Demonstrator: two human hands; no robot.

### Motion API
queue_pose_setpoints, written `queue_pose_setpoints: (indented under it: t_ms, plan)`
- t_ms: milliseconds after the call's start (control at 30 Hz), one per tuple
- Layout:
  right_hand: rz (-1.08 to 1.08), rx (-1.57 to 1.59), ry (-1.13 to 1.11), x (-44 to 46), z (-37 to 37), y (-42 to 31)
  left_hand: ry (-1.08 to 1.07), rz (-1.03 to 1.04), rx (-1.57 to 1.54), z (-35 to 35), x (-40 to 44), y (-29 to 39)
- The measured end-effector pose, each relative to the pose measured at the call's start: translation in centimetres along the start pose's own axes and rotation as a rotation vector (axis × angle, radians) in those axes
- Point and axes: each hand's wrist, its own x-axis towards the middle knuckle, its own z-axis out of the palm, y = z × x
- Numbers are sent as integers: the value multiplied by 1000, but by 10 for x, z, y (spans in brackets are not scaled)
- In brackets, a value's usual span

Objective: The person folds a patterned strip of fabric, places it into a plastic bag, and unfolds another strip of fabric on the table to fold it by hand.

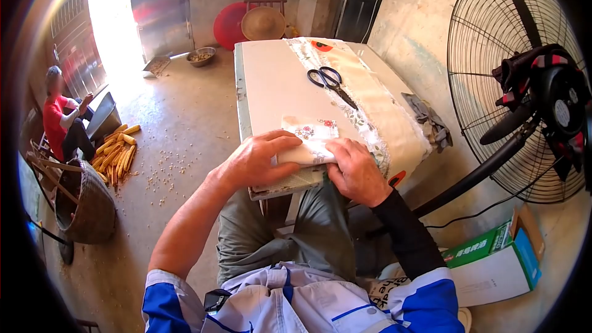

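Observation:
A small white cloth with red flowers [317, 129] lies at the near edge of the table, its near part folded or rolled into a thick band. My left hand [262, 157] grips the left end of this band, fingers over the top and thumb at the near side. At the right end my right hand [357, 169] holds the band between thumb and curled fingers. Farther back, black-handled scissors [333, 86] rest partly on a cream lace-edged table runner [376, 102]. What lies under my palms is hidden.
The table [265, 74] carries a grey crumpled cloth [428, 120] on its right edge. A large fan [518, 86] stands at right, above a green-and-white carton [493, 265]. At left, a seated person [58, 117] is near corn cobs [116, 151] and a woven basket [86, 209].

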Motion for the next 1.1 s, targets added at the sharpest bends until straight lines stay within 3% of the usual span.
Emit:
queue_pose_setpoints:
  t_ms: [200,300,433,633,733,833,933,1033,1100]
  plan:
    - [76,25,105,9,16,11,163,35,112,1,3,-10]
    - [193,74,141,16,19,11,220,-149,75,8,8,-13]
    - [323,121,176,23,29,20,288,-206,134,17,16,-26]
    - [464,61,211,29,43,20,251,-385,233,23,31,-24]
    - [429,1,309,31,49,19,228,-417,284,24,38,-28]
    - [405,-46,252,31,44,17,151,-507,367,24,44,-26]
    - [374,-12,222,32,44,19,313,-312,556,31,41,-20]
    - [381,-49,168,33,44,22,233,76,583,31,39,-25]
    - [377,-44,142,32,44,23,165,66,377,35,39,-28]
